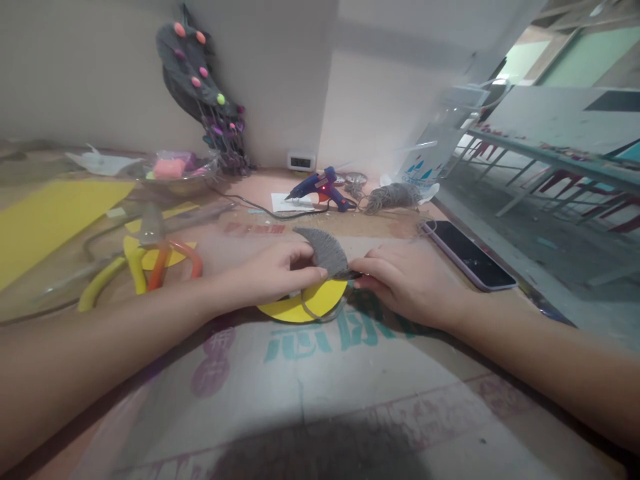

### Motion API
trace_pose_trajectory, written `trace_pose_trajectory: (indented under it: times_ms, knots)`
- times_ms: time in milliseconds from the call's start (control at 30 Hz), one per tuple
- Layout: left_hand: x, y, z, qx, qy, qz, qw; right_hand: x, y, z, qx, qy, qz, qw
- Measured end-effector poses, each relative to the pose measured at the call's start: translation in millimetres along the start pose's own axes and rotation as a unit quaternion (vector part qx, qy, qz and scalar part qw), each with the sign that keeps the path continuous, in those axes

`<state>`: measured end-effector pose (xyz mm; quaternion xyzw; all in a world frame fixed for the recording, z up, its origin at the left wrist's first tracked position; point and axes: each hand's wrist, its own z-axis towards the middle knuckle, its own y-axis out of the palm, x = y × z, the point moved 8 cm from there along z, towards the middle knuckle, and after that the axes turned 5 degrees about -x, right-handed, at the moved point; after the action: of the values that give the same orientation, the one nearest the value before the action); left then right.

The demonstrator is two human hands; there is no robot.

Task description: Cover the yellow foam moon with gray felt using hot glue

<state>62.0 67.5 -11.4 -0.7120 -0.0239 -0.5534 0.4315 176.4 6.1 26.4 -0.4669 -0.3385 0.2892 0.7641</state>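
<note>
A yellow crescent (285,310), partly wrapped in grey yarn (329,253), is held just above the table between my hands. My left hand (280,270) grips its wrapped part, thumb in front and fingers behind. At the right end of the wrapping, my right hand (395,277) is closed in a pinch, on what looks like the grey yarn; its fingertips partly hide it. A loose loop of yarn hangs across the bare yellow part.
Scissors and pliers with yellow and orange handles (160,260) lie left. A blue glue gun (320,187) with a lit red light, a grey yarn skein (393,198) and a small digital display (301,161) stand behind. A phone (470,257) lies right. A decorated grey crescent (193,73) hangs on the wall.
</note>
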Motion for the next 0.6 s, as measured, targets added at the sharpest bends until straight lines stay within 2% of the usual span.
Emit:
trace_pose_trajectory:
  times_ms: [133,400,600]
  knots:
    - [-2.2,-0.3,-0.2,0.002,-0.003,0.001,1.0,-1.2,-1.3,0.7,0.009,0.001,0.002,1.0]
    - [-6.6,-0.7,0.9,0.007,-0.007,0.022,1.0,2.6,-0.3,0.5,0.027,0.052,0.047,0.997]
    - [-4.2,-5.7,0.3,0.036,-0.01,0.027,0.999,4.3,-4.2,1.3,0.044,0.068,0.059,0.995]
